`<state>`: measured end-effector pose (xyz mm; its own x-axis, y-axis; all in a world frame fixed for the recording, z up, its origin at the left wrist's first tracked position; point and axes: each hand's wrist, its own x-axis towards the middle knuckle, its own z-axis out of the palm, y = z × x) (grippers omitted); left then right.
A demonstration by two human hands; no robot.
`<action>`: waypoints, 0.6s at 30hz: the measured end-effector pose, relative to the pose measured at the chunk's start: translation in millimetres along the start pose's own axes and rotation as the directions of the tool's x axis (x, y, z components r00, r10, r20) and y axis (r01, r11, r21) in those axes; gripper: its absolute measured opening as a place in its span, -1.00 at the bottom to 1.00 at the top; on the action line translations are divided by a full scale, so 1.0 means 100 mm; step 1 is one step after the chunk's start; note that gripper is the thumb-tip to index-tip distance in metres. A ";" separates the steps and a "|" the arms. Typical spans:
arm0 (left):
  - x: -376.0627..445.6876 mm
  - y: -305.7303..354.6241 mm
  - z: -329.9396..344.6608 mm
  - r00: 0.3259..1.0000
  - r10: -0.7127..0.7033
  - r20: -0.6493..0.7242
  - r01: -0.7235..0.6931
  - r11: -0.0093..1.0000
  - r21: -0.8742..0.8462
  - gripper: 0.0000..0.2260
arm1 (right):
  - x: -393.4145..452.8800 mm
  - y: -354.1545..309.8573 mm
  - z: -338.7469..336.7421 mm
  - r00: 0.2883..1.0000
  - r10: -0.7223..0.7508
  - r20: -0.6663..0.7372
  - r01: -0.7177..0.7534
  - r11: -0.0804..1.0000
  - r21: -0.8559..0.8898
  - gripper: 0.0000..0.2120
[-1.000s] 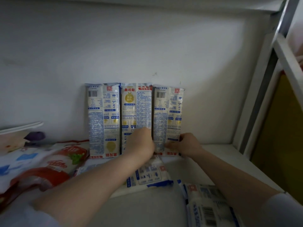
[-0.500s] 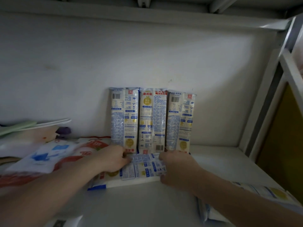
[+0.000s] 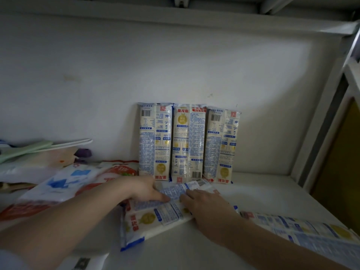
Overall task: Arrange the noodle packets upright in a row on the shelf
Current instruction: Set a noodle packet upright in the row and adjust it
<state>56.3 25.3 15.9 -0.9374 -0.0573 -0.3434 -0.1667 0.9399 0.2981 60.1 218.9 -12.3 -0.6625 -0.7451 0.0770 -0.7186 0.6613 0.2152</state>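
Three upright packets (image 3: 188,143) behind a flat packet (image 3: 155,215).

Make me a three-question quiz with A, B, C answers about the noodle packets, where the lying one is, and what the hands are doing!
1. How many packets stand upright against the wall?
A. two
B. three
C. five

2. Where is the flat packet that both hands touch?
A. on the shelf in front of the standing packets
B. leaning on the wall
C. on top of the standing row

3. What is the left hand doing?
A. hanging idle
B. resting on the flat packet
C. gripping a standing packet

Answers: 1 B, the standing packets number three side by side. 2 A, it lies on the shelf below them. 3 B, its fingers lie on the packet, as do the right hand fingers.
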 end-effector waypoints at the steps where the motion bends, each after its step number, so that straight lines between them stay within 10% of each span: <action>1: -0.02 0.02 0.00 1.000 -0.013 0.019 0.014 1.000 -0.026 -0.60 | -0.02 0.01 0.02 1.000 -0.023 -0.013 0.023 1.000 -0.002 -0.62; 6: -0.08 0.15 0.09 0.998 -0.051 0.045 0.051 0.999 -0.012 -0.31 | -0.14 0.06 0.05 0.998 -0.038 -0.059 0.036 0.999 -0.026 -0.57; 18: -0.31 0.32 0.28 0.999 0.020 0.033 -0.008 0.942 -0.335 -0.64 | -0.44 0.10 0.03 0.973 -0.044 -0.227 0.063 0.995 0.079 -0.51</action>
<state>88.5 66.5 10.8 -0.9300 -0.0274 -0.3667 -0.2523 0.7730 0.5821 81.3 258.1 -16.8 -0.5651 -0.7736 0.2867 -0.7736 0.6177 0.1417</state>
